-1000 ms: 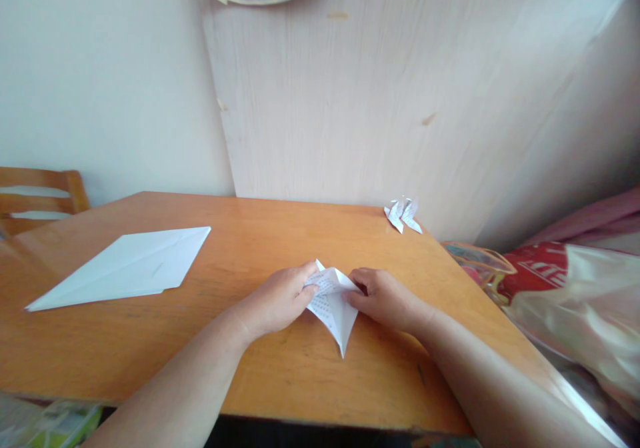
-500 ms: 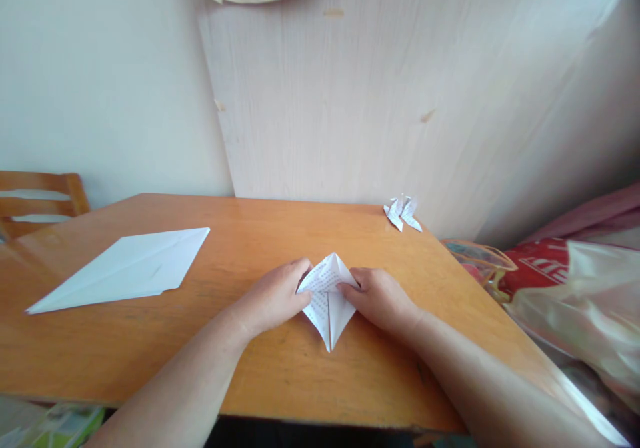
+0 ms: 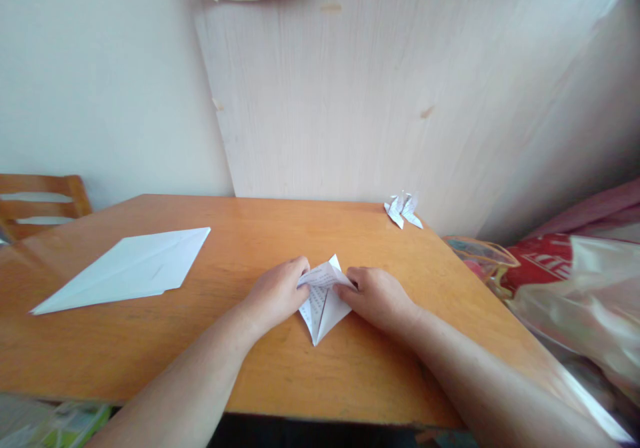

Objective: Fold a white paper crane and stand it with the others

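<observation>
Head view. Both bare hands at work over the wooden table (image 3: pixel 285 378), between far and near edges, nearer the right edge than the left. Between them: a small folded sheet of printed paper (image 3: pixel 317 305); whether it rests on the tabletop or is held just above, cannot tell. Left hand (image 3: pixel 280 293) clamped on its left side, thumb on top, other fingers curled, partly hidden. Right hand (image 3: pixel 383 298) clamped on the opposite side, thumb pressed over the face, remaining fingers bunched together.

Change against earlier frames: a second ago the lower tip points toward the near edge and rightward; half a second ago it points nearly straight at that edge, split in two; now it leans leftward. Top point has swung right over the same second. Upper flap, broad and peaked half a second ago, now shows as a narrower band across, one point standing up behind. Hands hold almost the same places.

Unchanged: large folded white sheet (image 3: pixel 130 271), flat toward the left edge, long tip aimed at the near-left; two small folded-paper figures (image 3: pixel 395 211), side by side at the far-right corner, printed text on them too.
</observation>
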`<state>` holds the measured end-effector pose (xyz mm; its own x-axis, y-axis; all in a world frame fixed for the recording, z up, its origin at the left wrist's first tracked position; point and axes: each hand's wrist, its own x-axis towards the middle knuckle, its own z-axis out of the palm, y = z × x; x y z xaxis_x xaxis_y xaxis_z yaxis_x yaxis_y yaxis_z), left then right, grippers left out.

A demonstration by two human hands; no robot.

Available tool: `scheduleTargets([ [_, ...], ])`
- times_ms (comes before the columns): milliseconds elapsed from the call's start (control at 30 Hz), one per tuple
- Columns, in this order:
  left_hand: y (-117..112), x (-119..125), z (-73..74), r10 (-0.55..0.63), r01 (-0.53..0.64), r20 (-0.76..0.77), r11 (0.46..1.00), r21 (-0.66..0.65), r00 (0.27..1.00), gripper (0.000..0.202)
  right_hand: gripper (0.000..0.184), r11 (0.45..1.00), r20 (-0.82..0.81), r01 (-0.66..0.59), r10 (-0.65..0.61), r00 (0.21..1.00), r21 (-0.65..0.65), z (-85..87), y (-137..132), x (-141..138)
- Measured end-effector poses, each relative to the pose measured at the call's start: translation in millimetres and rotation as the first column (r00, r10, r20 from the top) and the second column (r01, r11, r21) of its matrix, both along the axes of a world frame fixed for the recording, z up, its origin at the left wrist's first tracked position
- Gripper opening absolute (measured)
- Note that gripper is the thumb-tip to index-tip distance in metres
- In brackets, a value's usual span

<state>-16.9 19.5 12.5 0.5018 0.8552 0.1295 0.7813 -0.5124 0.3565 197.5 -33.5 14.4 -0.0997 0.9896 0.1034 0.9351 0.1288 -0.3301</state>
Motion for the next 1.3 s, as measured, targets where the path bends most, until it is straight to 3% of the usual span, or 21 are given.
scheduleTargets([
  [300,0.6,4.0,1.1,0.152,-0.135,-0.191,0.986,0.098,0.970,0.018,0.031,1.000,0.065,0.015,-0.016,0.998,0.018,-2.1,0.9,-2.7],
  [833,-2.2,15.2,-4.0,0.107,-0.067,-0.202,0.979,0.193,0.974,0.019,0.031,1.000,0.077,0.013,-0.012,0.997,-0.007,-5.4,3.1,-2.5],
  [967,-4.9,14.1,0.6,0.073,-0.058,-0.134,0.992,0.110,0.988,0.024,0.030,1.000,0.045,0.009,-0.008,0.999,-0.011,-3.8,2.2,-3.2],
  [1100,-2.3,7.6,2.5,0.024,-0.020,0.030,0.994,-0.104,0.999,0.026,0.028,1.000,0.006,-0.003,0.003,1.000,-0.023,-2.6,1.8,-3.0],
  [1200,5.0,2.5,-0.1,-0.020,0.053,0.150,0.974,-0.219,0.988,0.022,0.027,0.999,-0.023,-0.017,0.016,1.000,-0.030,-3.1,2.2,-1.9],
  [1300,12.6,0.2,-6.6,-0.030,0.079,0.195,0.966,-0.247,0.980,0.025,0.026,0.999,-0.033,-0.021,0.020,0.999,-0.038,-3.8,2.9,-0.8],
])
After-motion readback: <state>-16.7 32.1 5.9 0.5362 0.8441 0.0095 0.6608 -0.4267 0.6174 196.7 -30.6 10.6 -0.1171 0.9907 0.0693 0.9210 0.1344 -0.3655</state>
